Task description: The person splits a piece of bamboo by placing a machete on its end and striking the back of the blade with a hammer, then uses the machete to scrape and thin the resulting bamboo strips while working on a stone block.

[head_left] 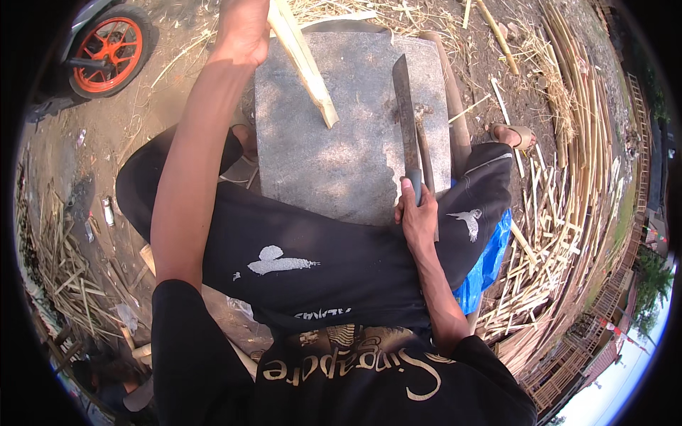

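My left hand (244, 32) is raised at the top edge, its fingers mostly cut off by the frame. It appears closed on a split bamboo piece (304, 64), which slants down with its lower end over a grey slab (320, 163). My right hand (418, 213) grips the grey handle of a machete (405, 106), whose long dark blade points away from me above the slab's right side. Close beside the blade lies a hammer (425, 142) with a rusty head and a thin handle. My legs in dark trousers straddle the near side of the slab.
Long bamboo poles (586, 128) lie along the right, with a heap of cut bamboo strips (533, 284) nearer me. More strips (67, 266) cover the ground at left. A blue plastic sheet (486, 266) sits by my right thigh. A motorbike wheel (112, 53) with an orange rim stands far left.
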`<act>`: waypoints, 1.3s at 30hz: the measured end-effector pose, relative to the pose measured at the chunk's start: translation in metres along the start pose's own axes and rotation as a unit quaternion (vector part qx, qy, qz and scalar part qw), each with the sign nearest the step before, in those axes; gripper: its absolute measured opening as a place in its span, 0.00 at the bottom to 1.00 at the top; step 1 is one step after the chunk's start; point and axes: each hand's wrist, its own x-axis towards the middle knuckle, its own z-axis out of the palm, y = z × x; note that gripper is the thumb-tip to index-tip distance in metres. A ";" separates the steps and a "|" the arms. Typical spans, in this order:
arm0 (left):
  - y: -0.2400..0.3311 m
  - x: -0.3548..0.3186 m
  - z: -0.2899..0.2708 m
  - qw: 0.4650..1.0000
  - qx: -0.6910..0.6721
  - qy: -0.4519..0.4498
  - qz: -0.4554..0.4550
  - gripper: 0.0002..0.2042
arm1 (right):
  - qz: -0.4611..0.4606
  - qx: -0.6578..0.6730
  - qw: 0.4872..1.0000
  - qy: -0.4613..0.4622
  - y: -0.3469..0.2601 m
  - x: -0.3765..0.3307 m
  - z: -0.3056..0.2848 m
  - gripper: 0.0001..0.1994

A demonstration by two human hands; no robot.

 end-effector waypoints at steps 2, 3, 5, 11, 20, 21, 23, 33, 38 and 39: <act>0.027 -0.043 0.037 0.994 0.026 0.044 0.092 0.07 | 0.005 0.047 0.999 -0.004 0.005 0.000 0.000 0.19; 0.031 -0.054 0.048 0.987 0.036 0.064 0.141 0.07 | 0.006 0.074 0.997 -0.004 0.006 0.001 0.000 0.20; 0.039 -0.046 0.026 0.992 -0.004 -0.061 0.112 0.10 | -0.002 0.057 0.998 -0.006 0.007 0.000 -0.001 0.20; 0.057 -0.026 -0.006 0.984 -0.093 -0.144 -0.043 0.13 | 0.023 0.086 0.996 -0.020 0.009 0.005 -0.002 0.20; 0.029 -0.032 0.015 0.986 -0.076 -0.076 0.125 0.17 | 0.162 0.293 0.940 -0.073 -0.008 0.011 -0.019 0.27; 0.028 -0.034 0.019 0.985 -0.076 -0.068 0.137 0.20 | 0.140 0.245 0.958 -0.049 -0.018 0.007 -0.016 0.27; 0.029 -0.044 0.029 0.982 -0.072 -0.052 0.165 0.25 | 0.083 0.198 0.976 -0.015 -0.041 -0.002 -0.007 0.27; 0.037 -0.053 0.043 0.966 -0.016 -0.052 0.253 0.54 | -0.246 0.008 0.969 -0.020 -0.067 -0.004 0.031 0.17; 0.037 -0.055 0.057 0.960 -0.029 -0.079 0.267 0.57 | -0.066 -0.100 0.989 -0.083 -0.011 0.012 0.051 0.19; 0.040 -0.055 0.060 0.962 -0.036 -0.084 0.257 0.58 | -0.066 -0.133 0.985 -0.086 -0.012 0.014 0.051 0.19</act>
